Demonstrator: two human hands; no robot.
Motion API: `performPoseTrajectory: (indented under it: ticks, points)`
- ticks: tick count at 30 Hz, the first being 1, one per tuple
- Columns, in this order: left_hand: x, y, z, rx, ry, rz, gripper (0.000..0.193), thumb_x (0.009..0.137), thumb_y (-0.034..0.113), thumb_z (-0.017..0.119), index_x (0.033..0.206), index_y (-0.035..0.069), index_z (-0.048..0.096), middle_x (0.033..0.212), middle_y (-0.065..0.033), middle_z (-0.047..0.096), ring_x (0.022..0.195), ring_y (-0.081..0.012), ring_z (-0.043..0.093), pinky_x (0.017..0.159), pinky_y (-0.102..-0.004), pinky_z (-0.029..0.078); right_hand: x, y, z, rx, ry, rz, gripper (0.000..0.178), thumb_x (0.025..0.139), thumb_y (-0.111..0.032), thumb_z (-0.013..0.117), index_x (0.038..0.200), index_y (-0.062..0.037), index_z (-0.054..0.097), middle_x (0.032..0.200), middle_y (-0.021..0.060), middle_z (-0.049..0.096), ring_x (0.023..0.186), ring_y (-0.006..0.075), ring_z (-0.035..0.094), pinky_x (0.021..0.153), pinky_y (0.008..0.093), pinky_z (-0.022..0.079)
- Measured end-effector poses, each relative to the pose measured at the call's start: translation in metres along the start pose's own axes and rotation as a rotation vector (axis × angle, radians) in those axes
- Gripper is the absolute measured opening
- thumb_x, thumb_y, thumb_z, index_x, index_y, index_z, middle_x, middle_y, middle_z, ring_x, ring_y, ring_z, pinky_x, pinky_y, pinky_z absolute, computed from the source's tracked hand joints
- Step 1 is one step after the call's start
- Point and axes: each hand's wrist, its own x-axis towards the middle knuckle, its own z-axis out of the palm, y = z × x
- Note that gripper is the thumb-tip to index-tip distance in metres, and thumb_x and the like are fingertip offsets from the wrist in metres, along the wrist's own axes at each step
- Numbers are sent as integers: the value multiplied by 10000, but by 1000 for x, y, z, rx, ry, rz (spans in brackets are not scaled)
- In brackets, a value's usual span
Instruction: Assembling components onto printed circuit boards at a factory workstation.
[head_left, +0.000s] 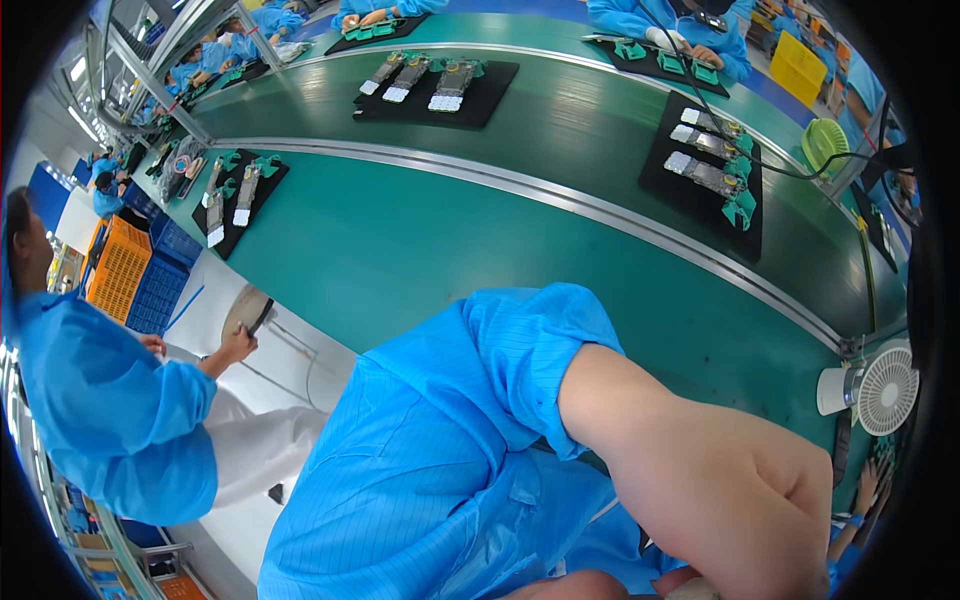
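Observation:
A blue pinstriped sleeve with a rolled cuff crosses the lower middle. From it my bare left forearm runs right and bends back down to my left hand (760, 535) at the lower edge. Its fingers are mostly hidden or cut off, so their hold cannot be made out. Beside it, at the very bottom, shows another rounded patch of skin that I cannot place. My right hand is not recognisable in view. Beyond the arm lies the green bench top (400, 235), untouched by my hand.
Black mats (480, 110) with electronic boards and green parts lie on the belt (570, 110); another mat (262, 205) is on the bench at left. A white fan (885, 388) stands at right. At left a co-worker (110, 400) grips a round stool (245, 308) near orange and blue crates (122, 268).

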Motion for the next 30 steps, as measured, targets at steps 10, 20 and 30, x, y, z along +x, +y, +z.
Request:
performPoseTrajectory:
  ticks: [10,20,30]
  points:
    - [12,-9,-6,22,167,-180,417,949,105,584,538,34,577,504,-5,472,468,-98,446,446,-268,336,5,8,-4,27,-6,19,187,968,-165,584,891,-8,649,812,71,493,659,170,457,564,324,353]
    - [46,-41,-53,776,43,-115,419,952,231,621,580,42,579,529,29,469,496,-63,431,474,-252,345,9,61,-5,77,-40,-92,199,968,-166,582,870,-3,639,845,111,528,724,234,509,614,350,411]
    - [22,-61,-110,1830,-222,-532,221,855,177,553,843,-21,652,808,-155,640,745,-353,620,673,-442,496,21,32,-15,86,-19,29,203,970,-132,571,858,33,607,846,153,529,755,285,515,649,381,421]
